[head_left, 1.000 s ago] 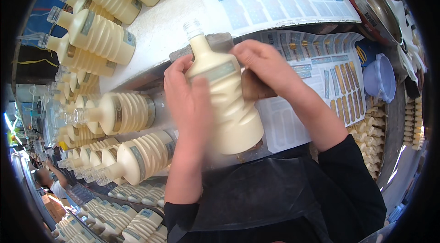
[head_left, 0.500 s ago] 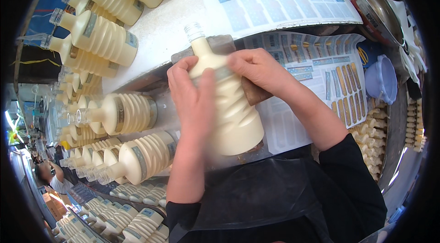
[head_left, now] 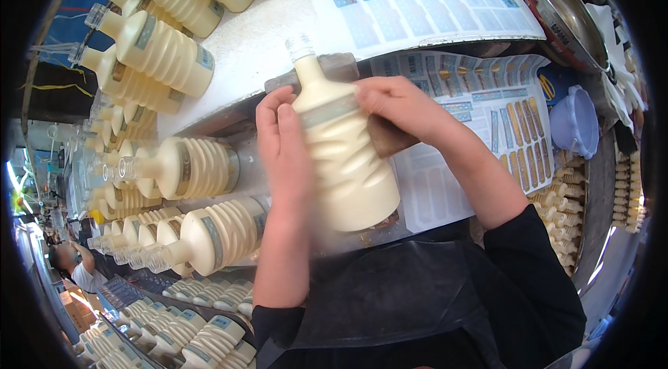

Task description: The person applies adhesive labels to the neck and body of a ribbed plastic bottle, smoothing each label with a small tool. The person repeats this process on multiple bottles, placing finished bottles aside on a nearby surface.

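A cream plastic bottle [head_left: 355,181] with spiral ridges and a clear threaded neck lies in front of me, its neck pointing away. A pale grey-green label band [head_left: 330,111] crosses its shoulder. My left hand [head_left: 282,143] is at the left side of the shoulder, fingers curled against it and thumb raised; its lower edge is blurred. On the other side, my right hand [head_left: 398,106] is curled with its fingertips at the right end of the band. Wooden blocks [head_left: 391,138] show under and beside the bottle.
Similar bottles [head_left: 202,167] stand in groups along the left, with more lower left. Label sheets [head_left: 435,3] lie on the white table ahead, and another sheet [head_left: 452,195] hangs below its edge. To the right are a lavender bucket [head_left: 576,122] and a large metal pan [head_left: 560,10]. A person [head_left: 82,268] is far left.
My left thumb has moved left off the label band, uncovering more of it. My right fingers have shifted slightly right along the band's end. The bottle has stayed nearly in place.
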Demonstrator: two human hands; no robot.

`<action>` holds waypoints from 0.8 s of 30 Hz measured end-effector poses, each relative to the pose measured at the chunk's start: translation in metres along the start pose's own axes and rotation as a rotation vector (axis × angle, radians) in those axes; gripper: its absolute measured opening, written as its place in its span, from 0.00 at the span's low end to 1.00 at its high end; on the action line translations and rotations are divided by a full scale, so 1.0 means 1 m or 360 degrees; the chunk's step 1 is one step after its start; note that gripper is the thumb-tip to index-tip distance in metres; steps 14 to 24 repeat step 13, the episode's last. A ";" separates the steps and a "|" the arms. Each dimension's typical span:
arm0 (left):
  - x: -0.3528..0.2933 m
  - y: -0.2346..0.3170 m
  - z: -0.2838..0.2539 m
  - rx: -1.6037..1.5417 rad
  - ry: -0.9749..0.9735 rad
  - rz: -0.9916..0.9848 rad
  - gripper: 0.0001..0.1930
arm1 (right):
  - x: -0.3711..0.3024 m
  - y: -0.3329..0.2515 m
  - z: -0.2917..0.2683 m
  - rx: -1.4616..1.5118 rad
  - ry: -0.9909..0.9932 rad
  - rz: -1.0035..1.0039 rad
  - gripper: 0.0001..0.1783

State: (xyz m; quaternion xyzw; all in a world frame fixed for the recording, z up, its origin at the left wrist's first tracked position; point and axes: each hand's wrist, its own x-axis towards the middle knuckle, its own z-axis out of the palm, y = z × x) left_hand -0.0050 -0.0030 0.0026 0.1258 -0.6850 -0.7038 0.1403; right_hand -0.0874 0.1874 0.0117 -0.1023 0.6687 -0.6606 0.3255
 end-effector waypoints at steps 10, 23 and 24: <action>-0.012 -0.013 -0.007 -0.0681 0.0018 -0.0323 0.16 | -0.033 0.009 0.025 -0.1151 0.0861 -0.1489 0.12; -0.013 -0.011 -0.008 -0.0758 0.0064 -0.0380 0.16 | -0.044 0.001 0.046 -0.1679 0.0546 -0.1828 0.14; -0.013 -0.011 -0.008 -0.0758 0.0064 -0.0380 0.16 | -0.044 0.001 0.046 -0.1679 0.0546 -0.1828 0.14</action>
